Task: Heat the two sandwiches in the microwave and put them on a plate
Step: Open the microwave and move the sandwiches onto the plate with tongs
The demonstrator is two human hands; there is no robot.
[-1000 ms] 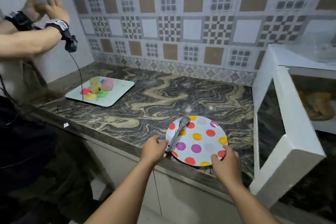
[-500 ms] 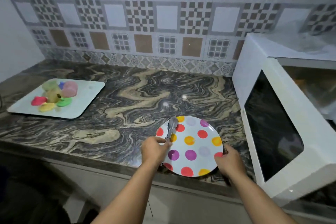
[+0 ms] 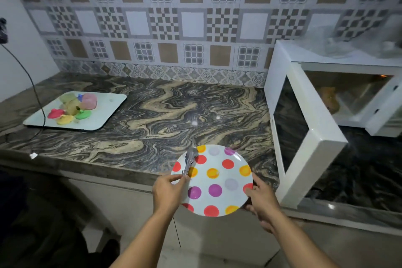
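A white plate with coloured dots (image 3: 219,189) hangs past the counter's front edge, tilted toward me. My right hand (image 3: 261,201) grips its right rim. My left hand (image 3: 168,191) holds the left rim together with the handle end of metal tongs (image 3: 189,160) that lie across the plate. The white microwave (image 3: 330,59) stands at the right with its door (image 3: 304,137) swung open toward me. A brown sandwich (image 3: 329,99) sits inside; whether a second one is there is hidden.
A pale tray (image 3: 108,107) with several coloured soft pieces lies at the counter's far left. A black cable (image 3: 32,85) drops from the left wall over the tray's corner. The marbled counter (image 3: 163,115) stretches between tray and microwave. Tiled wall behind.
The plate has come off the counter toward me and now overhangs the edge. The other person seen at the left a second ago is out of view.
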